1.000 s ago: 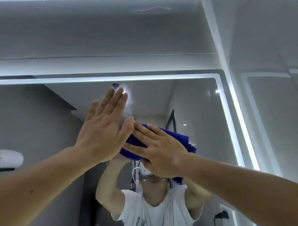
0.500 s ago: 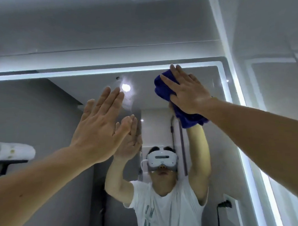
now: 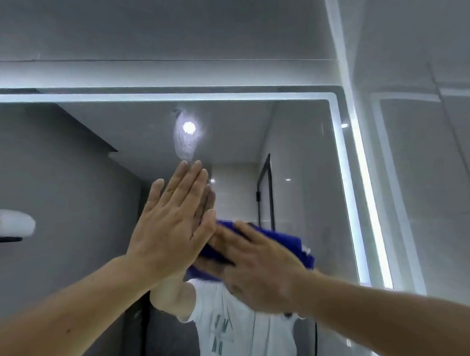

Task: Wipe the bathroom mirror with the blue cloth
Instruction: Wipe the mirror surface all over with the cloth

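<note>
The bathroom mirror [image 3: 303,153] fills most of the view, framed by a glowing white light strip. My left hand [image 3: 174,223] rests flat on the glass, fingers straight and together, holding nothing. My right hand [image 3: 262,268] presses the blue cloth [image 3: 290,242] against the glass just right of the left hand; the cloth shows above and right of its fingers. A hazy smear [image 3: 185,142] sits on the glass above my left fingertips, around a reflected ceiling light. My reflection in a white shirt shows below the hands.
The lit strip [image 3: 363,188] marks the mirror's top and right edges. Grey tiled wall [image 3: 430,169] lies to the right and above. A white object [image 3: 9,222] on a dark bracket shows at the far left.
My right hand has swept the blue cloth down and left from the mirror's upper right area to beside my left hand. The left hand has stayed flat on the glass.
</note>
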Demonstrator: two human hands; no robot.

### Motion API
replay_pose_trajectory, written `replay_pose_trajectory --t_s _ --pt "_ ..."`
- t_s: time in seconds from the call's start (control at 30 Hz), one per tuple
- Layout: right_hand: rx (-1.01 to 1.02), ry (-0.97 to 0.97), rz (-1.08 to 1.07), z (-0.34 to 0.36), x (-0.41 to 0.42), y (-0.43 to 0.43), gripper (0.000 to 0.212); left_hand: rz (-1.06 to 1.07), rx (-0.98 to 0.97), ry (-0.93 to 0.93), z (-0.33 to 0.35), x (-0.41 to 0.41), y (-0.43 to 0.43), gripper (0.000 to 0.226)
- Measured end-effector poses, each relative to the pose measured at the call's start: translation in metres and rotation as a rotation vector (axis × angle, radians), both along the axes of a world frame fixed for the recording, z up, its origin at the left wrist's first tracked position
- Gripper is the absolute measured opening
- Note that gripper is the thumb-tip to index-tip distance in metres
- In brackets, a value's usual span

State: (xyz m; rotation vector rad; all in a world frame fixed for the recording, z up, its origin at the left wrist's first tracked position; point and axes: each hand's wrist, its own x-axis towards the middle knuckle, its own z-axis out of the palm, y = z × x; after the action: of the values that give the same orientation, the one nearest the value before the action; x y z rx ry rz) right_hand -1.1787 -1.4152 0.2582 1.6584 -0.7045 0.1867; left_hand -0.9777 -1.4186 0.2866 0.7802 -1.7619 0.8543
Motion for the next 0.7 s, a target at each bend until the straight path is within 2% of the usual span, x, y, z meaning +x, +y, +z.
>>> replay_pose_trajectory --t_s 0.1,0.17,0.2,0.23,0.3,0.37,0.43,0.5,0.57,0.63,0.7 --pt "0.096 0.141 0.005 -0.054 -0.002 -0.001 0.086 0.006 0.043 -0.008 -0.015 -0.001 0.01 0.069" --pt "0.124 0.384 0.064 -0.089 -0.002 -0.007 0.084 0.044 0.073 -0.017 -0.024 0.0 0.016 0.069" --pt "0.199 0.456 0.234 -0.101 -0.001 -0.01 0.078 0.067 0.084 -0.027 -0.028 0.0 0.02 0.069" --pt "0.271 0.61 0.295 -0.103 -0.001 -0.011 0.074 0.084 0.091 -0.039 -0.032 0.001 0.025 0.069" --pt "0.198 0.731 0.083 -0.084 -0.004 -0.006 0.077 0.1 0.09 -0.048 -0.035 0.004 0.033 0.071" --pt "0.166 0.51 0.006 -0.046 -0.015 -0.001 0.083 0.11 0.09 -0.023 -0.034 0.009 0.038 0.074" --pt "0.037 0.304 0.005 0.006 -0.026 0.006 0.088 0.099 0.096 0.006 -0.035 0.013 0.042 0.076" --pt "-0.115 0.068 -0.043 0.058 -0.038 0.017 0.083 0.071 0.092 0.016 -0.036 0.019 0.041 0.076" --pt "-0.145 -0.165 -0.088 0.094 -0.041 0.021 0.073 0.043 0.074 0.013 -0.039 0.024 0.035 0.074" --pt "-0.136 -0.28 -0.125 0.102 -0.037 0.017 0.069 0.042 0.064 -0.001 -0.045 0.029 0.024 0.071" --pt "-0.154 -0.312 -0.144 0.09 -0.03 0.013 0.068 0.055 0.077 -0.031 -0.053 0.03 0.01 0.069"
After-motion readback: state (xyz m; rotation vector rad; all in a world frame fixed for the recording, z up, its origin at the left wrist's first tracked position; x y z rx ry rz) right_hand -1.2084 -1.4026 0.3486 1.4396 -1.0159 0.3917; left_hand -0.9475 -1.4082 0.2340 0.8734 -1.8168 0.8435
